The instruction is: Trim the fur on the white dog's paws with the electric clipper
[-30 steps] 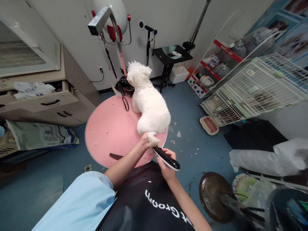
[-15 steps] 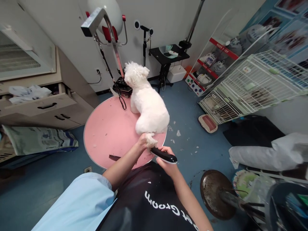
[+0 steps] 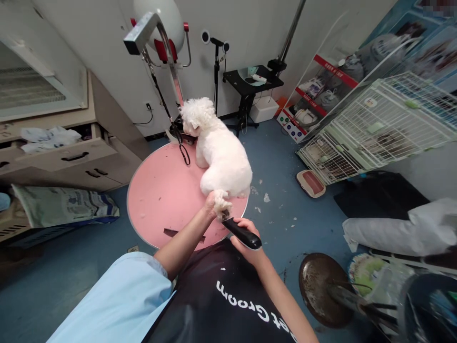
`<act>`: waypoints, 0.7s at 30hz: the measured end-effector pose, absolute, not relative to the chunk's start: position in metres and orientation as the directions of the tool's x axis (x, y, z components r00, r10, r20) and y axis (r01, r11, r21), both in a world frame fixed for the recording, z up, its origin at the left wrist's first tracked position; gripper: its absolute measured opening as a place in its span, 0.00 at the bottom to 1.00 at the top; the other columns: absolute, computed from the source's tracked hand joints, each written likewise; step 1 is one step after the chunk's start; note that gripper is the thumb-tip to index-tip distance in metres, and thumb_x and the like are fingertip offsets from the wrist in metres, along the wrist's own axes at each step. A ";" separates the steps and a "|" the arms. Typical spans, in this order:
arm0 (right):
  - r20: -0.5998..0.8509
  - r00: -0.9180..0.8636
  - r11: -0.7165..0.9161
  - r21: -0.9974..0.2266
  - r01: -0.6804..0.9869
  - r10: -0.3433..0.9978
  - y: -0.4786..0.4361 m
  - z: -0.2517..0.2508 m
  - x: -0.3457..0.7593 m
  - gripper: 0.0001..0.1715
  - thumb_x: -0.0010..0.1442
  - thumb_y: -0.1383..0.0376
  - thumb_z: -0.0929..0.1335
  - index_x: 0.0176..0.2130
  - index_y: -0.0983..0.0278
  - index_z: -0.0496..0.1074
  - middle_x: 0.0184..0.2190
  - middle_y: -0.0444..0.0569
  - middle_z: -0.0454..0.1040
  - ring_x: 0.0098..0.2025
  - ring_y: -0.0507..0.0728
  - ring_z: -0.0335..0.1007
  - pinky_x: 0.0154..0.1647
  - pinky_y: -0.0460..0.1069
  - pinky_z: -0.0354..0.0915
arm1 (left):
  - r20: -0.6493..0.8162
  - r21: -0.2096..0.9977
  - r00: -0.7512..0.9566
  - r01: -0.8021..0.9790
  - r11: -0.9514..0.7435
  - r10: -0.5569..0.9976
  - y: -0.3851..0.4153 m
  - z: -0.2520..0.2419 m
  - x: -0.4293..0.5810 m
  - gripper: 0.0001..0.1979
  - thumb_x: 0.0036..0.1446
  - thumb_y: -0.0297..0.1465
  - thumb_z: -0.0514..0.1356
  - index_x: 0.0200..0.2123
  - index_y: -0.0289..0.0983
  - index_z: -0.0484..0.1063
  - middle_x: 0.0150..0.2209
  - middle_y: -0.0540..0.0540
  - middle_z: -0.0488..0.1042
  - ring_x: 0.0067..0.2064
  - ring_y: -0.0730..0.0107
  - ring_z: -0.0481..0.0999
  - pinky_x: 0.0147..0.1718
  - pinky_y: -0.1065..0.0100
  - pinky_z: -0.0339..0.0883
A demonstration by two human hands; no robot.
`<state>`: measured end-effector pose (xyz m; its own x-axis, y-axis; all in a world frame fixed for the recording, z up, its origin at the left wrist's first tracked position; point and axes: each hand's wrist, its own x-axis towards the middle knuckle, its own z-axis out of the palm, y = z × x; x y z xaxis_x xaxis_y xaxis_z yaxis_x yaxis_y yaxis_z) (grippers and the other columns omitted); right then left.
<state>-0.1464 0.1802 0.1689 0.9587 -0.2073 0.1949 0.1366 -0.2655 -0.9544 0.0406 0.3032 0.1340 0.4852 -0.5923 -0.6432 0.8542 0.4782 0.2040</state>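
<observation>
A small white dog stands on a round pink grooming table, facing away, its head by the leash loop of the grooming arm. My left hand is closed around the dog's hind paw at the table's near edge. My right hand grips a black electric clipper, its tip touching the paw. A dark comb lies on the table near my left forearm.
A metal grooming arm rises behind the table. Drawers stand at the left, a white wire cage at the right. A round brown stool seat sits at lower right. Fur clumps litter the blue floor.
The dog has turned its head left toward the leash. The clipper has tilted, its tip now up against the paw held in my left hand.
</observation>
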 end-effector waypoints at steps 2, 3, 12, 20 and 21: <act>0.172 0.964 -0.246 -0.962 0.120 -0.202 0.184 0.167 -0.146 0.17 0.50 0.69 0.73 0.41 0.58 0.73 0.42 0.49 0.82 0.42 0.60 0.81 0.46 0.55 0.74 | -0.634 0.197 0.502 0.840 0.505 -0.588 0.304 0.137 0.037 0.19 0.71 0.30 0.45 0.25 0.40 0.60 0.13 0.54 0.55 0.15 0.76 0.51 0.16 0.72 0.48; 0.169 0.957 -0.219 -0.969 0.116 -0.237 0.185 0.166 -0.146 0.17 0.50 0.69 0.73 0.41 0.58 0.72 0.41 0.49 0.82 0.42 0.59 0.80 0.46 0.54 0.74 | -0.631 0.190 0.508 0.834 0.518 -0.587 0.305 0.138 0.035 0.20 0.72 0.32 0.45 0.24 0.40 0.59 0.13 0.55 0.55 0.14 0.76 0.49 0.16 0.72 0.48; 0.139 0.966 -0.174 -0.979 0.102 -0.219 0.180 0.181 -0.128 0.17 0.49 0.68 0.73 0.41 0.58 0.73 0.41 0.49 0.82 0.43 0.60 0.81 0.47 0.55 0.75 | -0.631 0.157 0.525 0.807 0.569 -0.571 0.309 0.136 0.028 0.23 0.75 0.38 0.46 0.24 0.41 0.54 0.15 0.57 0.51 0.15 0.79 0.48 0.16 0.75 0.48; -0.087 0.988 -0.162 -0.981 -0.107 -0.126 0.179 0.152 -0.138 0.16 0.47 0.67 0.72 0.39 0.59 0.76 0.33 0.46 0.83 0.31 0.57 0.78 0.35 0.51 0.74 | -0.701 0.589 0.669 0.738 0.328 -0.246 0.357 0.107 0.038 0.06 0.58 0.25 0.60 0.30 0.38 0.67 0.20 0.53 0.65 0.21 0.73 0.64 0.21 0.73 0.55; -0.121 0.974 -0.127 -0.981 -0.147 -0.192 0.173 0.144 -0.146 0.16 0.47 0.66 0.73 0.39 0.60 0.76 0.33 0.46 0.83 0.31 0.58 0.78 0.34 0.51 0.74 | -0.678 0.663 0.721 0.684 0.304 -0.145 0.363 0.105 0.040 0.06 0.54 0.22 0.61 0.31 0.38 0.69 0.22 0.53 0.67 0.24 0.71 0.68 0.24 0.73 0.58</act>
<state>-0.1463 0.1729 0.1445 0.9739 -0.1922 -0.1211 -0.1470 -0.1271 -0.9809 0.0395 0.3626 0.1046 0.7210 -0.1447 -0.6777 0.6842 0.3037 0.6631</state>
